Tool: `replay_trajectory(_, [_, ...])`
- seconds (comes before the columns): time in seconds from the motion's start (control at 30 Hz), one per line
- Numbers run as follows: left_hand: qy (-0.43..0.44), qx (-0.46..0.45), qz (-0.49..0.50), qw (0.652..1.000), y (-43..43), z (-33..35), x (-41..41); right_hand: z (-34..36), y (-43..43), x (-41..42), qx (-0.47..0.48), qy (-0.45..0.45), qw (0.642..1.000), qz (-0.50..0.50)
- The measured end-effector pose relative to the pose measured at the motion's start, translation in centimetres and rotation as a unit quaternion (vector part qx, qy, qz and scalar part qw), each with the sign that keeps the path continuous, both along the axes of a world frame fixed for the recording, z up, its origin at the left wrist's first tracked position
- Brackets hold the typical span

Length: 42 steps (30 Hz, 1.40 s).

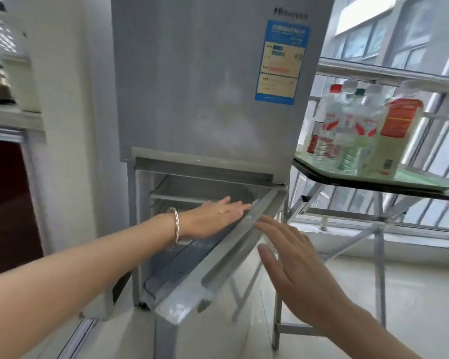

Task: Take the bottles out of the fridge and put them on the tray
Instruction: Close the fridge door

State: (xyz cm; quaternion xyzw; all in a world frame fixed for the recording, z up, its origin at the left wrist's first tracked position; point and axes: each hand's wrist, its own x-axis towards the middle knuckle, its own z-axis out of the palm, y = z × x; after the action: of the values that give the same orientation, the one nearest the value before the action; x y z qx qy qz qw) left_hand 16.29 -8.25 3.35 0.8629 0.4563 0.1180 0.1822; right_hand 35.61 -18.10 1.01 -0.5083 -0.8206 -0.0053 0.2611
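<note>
The right hand [293, 265] is hovering nearest the camera, fully open with the fingers spread and the palm turned toward the lower door [218, 257]; it is holding nothing and is sitting just beside the door's outer face, and actual contact cannot be confirmed. The lower door is standing ajar, swung toward the near right. The left hand [215, 218] is reaching across from the left, flat and open with the fingers extended, and is resting against the inner top edge of that door; it is gripping nothing. A bracelet [175, 226] is sitting on the left wrist. Behind the hands, the lower compartment of the fridge [192, 73] is showing a shelf [176, 196], and no bottle can be made out inside it. The upper door is sitting closed, carrying a blue label [280, 63] near its top right. Farther to the right, a folding table [373, 187] is supporting a green tray [415, 180]. The bottles [347, 125] are standing upright and clustered together on the tray, well apart from both hands, with a large jug [392, 133] standing at the right of the cluster.
</note>
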Motion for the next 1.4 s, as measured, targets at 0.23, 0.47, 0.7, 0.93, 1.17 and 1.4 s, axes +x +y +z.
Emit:
replay_trajectory(0.23, [0.090, -0.051, 0.077, 0.992, -2.2, 1.8, -8.1, -5.2, 11.1, -4.7, 0.046, -0.008, 0.999, -0.019])
replay_trajectory(0.47, [0.223, 0.138, 0.149, 0.953, -0.6, -1.5, -10.8, -6.0, 16.3, -8.7, 0.116, -0.067, 0.990, -0.050])
replay_trajectory(0.7, [0.221, 0.290, 0.218, 0.905, 4.5, -4.9, -13.2, -6.1, 19.3, -11.3, 0.135, -0.076, 0.985, -0.080])
replay_trajectory(0.93, [0.191, 0.380, 0.244, 0.871, 8.2, -6.9, -14.1, -6.9, 21.4, -11.7, 0.152, -0.117, 0.977, -0.094])
replay_trajectory(1.17, [0.166, 0.389, 0.277, 0.862, 11.7, -8.9, -14.6, -7.5, 23.3, -13.1, 0.170, -0.122, 0.971, -0.120])
replay_trajectory(1.4, [0.163, 0.352, 0.317, 0.865, 14.4, -10.4, -14.2, -7.6, 24.5, -13.7, 0.128, -0.141, 0.973, -0.128])
